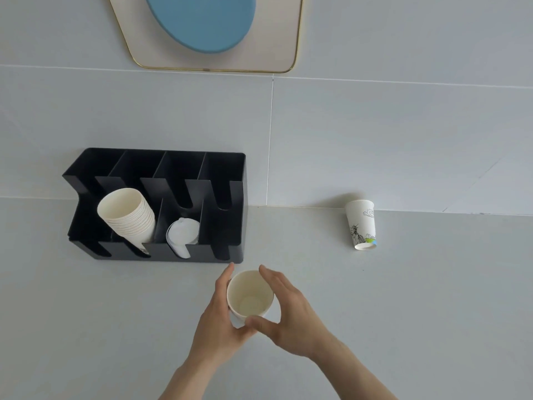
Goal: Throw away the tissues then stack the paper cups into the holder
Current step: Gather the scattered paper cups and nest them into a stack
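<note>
On a pale grey counter (115, 327), both hands meet around 1 white paper cup (249, 294) that stands upright with its mouth open to the camera. The left hand (219, 316) cups the cup's left side, fingers stretched along the wall and thumb curled under the near rim. The right hand (288, 310) arches over the right side, fingers spread and slightly lifted, thumb touching the near rim beside the left thumb; whether its fingers actually press the cup is hard to tell from this angle.

Just beyond the hands sits a black holder (227, 226) with 4 slots, set against the wall. Its second slot from the left carries a stack of white cups (127, 215) lying tilted, mouths up and to the left. The third slot holds some white lids (181, 235). The other 2 slots show only black plastic.

Well apart to the right, near the wall, a printed cup (362, 225) stands upside down. No tissues show on the counter.
</note>
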The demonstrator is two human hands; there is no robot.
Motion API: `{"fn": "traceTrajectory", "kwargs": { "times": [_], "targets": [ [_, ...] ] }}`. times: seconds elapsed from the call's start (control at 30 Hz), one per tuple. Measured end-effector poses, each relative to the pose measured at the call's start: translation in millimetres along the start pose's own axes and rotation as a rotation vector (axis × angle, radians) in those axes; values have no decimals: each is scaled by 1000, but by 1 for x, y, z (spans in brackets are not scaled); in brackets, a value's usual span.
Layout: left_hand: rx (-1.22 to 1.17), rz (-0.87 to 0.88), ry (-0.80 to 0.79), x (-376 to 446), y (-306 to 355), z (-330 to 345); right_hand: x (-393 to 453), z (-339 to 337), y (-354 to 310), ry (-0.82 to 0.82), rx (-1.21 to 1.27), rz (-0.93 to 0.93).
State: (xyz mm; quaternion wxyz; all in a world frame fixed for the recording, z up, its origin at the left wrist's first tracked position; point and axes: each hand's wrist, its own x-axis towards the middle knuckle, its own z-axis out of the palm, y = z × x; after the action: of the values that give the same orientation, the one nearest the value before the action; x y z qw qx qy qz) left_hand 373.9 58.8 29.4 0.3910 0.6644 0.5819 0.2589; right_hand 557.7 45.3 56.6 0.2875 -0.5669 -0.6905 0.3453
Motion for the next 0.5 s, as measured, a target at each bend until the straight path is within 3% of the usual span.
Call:
{"fn": "traceTrajectory", "kwargs": {
  "times": [0.3, 0.43, 0.5],
  "targets": [
    [-12, 7, 37, 6, 0, 2, 12, -15, 13, -20, -2, 18],
    [-36, 11, 49, 10, -2, 4, 36, -52, 51, 302, 147, 206],
    [-33, 7, 47, 12, -1, 4, 52, -77, 79, 445, 58, 329]
  ]
}}
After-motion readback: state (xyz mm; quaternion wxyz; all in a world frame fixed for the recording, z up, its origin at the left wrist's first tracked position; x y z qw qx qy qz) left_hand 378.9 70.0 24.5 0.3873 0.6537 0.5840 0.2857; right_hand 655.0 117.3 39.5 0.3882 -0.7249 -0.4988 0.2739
